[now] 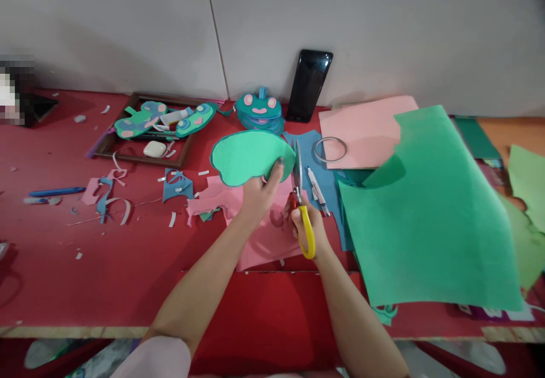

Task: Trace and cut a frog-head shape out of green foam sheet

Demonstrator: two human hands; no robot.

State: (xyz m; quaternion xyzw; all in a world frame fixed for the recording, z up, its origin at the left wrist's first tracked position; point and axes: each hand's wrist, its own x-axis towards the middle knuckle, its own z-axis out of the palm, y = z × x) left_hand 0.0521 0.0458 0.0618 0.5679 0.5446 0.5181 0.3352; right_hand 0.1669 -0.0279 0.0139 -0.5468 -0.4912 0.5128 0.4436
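Between the thumb and fingers of my left hand (260,193) is a rounded green felt cutout (242,154) with a darker teal edge. My right hand (313,222) is wrapped round the yellow-handled scissors (307,239). Their blades point away from me, right beside the cutout's right edge; whether they touch it I cannot tell. Below both hands lies pink felt (259,239) in an irregular piece. Blue felt (327,179) lies to the right, with a white pen (318,190) on it.
A black phone (309,85) leans on the wall beside a stacked teal face-shaped felt piece (259,111). A brown frame (185,154) holds felt cutouts at the left. On the right lie a large green sheet (434,225), pink sheets (370,128) and a metal ring (331,149). Scraps litter the red table.
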